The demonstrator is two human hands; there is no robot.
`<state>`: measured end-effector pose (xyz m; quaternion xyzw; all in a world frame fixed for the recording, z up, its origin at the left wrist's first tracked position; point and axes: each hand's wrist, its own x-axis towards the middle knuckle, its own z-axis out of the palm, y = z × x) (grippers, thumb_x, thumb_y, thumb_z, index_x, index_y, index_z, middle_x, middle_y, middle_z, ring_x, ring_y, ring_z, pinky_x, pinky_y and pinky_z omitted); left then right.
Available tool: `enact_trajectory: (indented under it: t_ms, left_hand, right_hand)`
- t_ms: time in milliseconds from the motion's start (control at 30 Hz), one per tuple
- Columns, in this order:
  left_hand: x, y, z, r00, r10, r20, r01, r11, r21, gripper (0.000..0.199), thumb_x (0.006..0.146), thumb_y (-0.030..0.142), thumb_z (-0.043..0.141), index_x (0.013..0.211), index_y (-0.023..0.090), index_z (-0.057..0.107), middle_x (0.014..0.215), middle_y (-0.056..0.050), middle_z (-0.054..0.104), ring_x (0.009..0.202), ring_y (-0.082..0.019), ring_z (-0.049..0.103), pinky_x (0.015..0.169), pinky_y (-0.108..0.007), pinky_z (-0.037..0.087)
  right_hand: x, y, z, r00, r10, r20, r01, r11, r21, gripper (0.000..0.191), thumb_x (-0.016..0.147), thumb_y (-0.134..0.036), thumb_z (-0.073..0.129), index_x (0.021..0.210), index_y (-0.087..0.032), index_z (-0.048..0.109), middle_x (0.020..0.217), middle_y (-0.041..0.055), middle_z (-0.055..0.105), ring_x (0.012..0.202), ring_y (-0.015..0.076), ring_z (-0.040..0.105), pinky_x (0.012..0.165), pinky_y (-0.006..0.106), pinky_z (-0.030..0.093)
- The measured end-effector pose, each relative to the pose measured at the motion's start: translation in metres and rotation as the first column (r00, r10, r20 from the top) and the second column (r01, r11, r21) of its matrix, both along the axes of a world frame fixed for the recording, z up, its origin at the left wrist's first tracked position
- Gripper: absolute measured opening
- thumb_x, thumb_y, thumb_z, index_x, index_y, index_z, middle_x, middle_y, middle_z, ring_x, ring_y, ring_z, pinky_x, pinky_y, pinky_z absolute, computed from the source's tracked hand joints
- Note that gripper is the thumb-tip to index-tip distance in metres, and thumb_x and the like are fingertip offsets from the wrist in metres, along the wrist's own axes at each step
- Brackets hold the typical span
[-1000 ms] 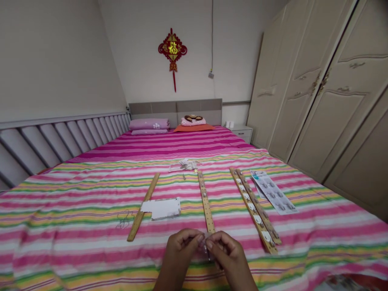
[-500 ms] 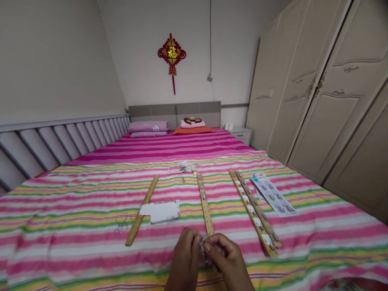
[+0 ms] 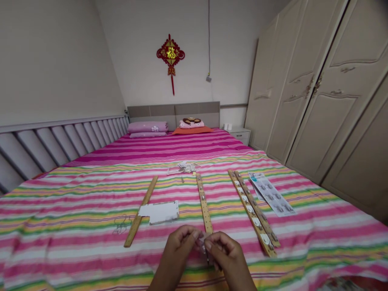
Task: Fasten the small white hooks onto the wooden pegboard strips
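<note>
Left grip (image 3: 181, 244) and right grip (image 3: 226, 249) pinch small clear plastic piece (image 3: 202, 245), drilled strip (image 3: 206, 215) extending beyond; looks like mid-fiddling, next move calls for fine fingertip control.

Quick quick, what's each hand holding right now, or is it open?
Left hand: closed, pinching a small clear plastic piece.
Right hand: closed, pinching the same piece; whether it grips anything else cannot be told.

A bed (image 3: 169, 151) bears a multicoloured striped sheet (image 3: 75, 234); on that lie four wooden strips (image 3: 205, 213) — a white card (image 3: 160, 211) overlaps the leftmost — tangled thin strands (image 3: 122, 224), a printed package card (image 3: 274, 196) and loose packaging (image 3: 188, 167). Purple bedding (image 3: 147, 127) and a flat orange pad (image 3: 192, 130) lie at the far end.
</note>
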<state>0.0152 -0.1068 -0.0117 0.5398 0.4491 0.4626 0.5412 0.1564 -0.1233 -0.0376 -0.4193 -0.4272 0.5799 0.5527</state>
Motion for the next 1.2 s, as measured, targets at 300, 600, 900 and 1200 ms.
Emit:
enact_trajectory:
  t_ms: [300, 600, 900, 1200]
  left_hand:
    - [0.004, 0.001, -0.01, 0.985, 0.077, -0.156, -0.063, 0.994, 0.088, 0.022, 0.073, 0.038, 0.06, 0.074, 0.016, 0.061, 0.069, -0.003, 0.064, 0.066, -0.017, 0.059, 0.061, -0.025, 0.045]
    - [0.014, -0.012, -0.017, 0.866, 0.299, -0.4, -0.1, 0.889, 0.448, 0.018, 0.085, 0.027, 0.042, 0.075, 0.02, 0.055, 0.072, -0.003, 0.057, 0.066, -0.017, 0.054, 0.062, -0.026, 0.041]
    - [0.016, -0.01, -0.03, 0.846, 0.338, -0.412, -0.129, 0.88, 0.458, 0.02, 0.086, 0.028, 0.036, 0.072, 0.022, 0.048, 0.07, -0.003, 0.052, 0.066, -0.018, 0.052, 0.061, -0.029, 0.04]
    - [0.023, -0.015, -0.026, 0.905, 0.323, -0.275, -0.216, 0.909, 0.356, 0.026, 0.088, 0.037, 0.035, 0.068, 0.022, 0.042, 0.061, 0.003, 0.041, 0.056, -0.014, 0.042, 0.054, -0.025, 0.033]
  right_hand:
    - [0.0, 0.001, -0.001, 1.0, 0.0, 0.013, 0.001, 1.0, -0.016, 0.034, 0.063, -0.047, 0.071, 0.063, -0.015, 0.06, 0.043, -0.0052, 0.048, 0.037, 0.0056, 0.034, 0.038, 0.018, 0.023]
    - [-0.002, 0.002, -0.003, 1.0, -0.014, -0.006, 0.014, 1.0, -0.023, 0.035, 0.06, -0.047, 0.073, 0.061, -0.015, 0.06, 0.042, -0.006, 0.045, 0.036, 0.0048, 0.033, 0.036, 0.017, 0.023]
    - [-0.004, 0.002, -0.004, 1.0, -0.018, 0.005, 0.018, 1.0, -0.024, 0.036, 0.06, -0.048, 0.073, 0.06, -0.015, 0.061, 0.041, -0.006, 0.046, 0.037, 0.0052, 0.033, 0.037, 0.017, 0.023]
    - [-0.005, -0.001, 0.004, 0.999, 0.006, -0.035, -0.006, 1.0, -0.008, 0.03, 0.063, -0.043, 0.073, 0.063, -0.015, 0.062, 0.042, -0.0057, 0.048, 0.038, 0.005, 0.036, 0.039, 0.017, 0.025]
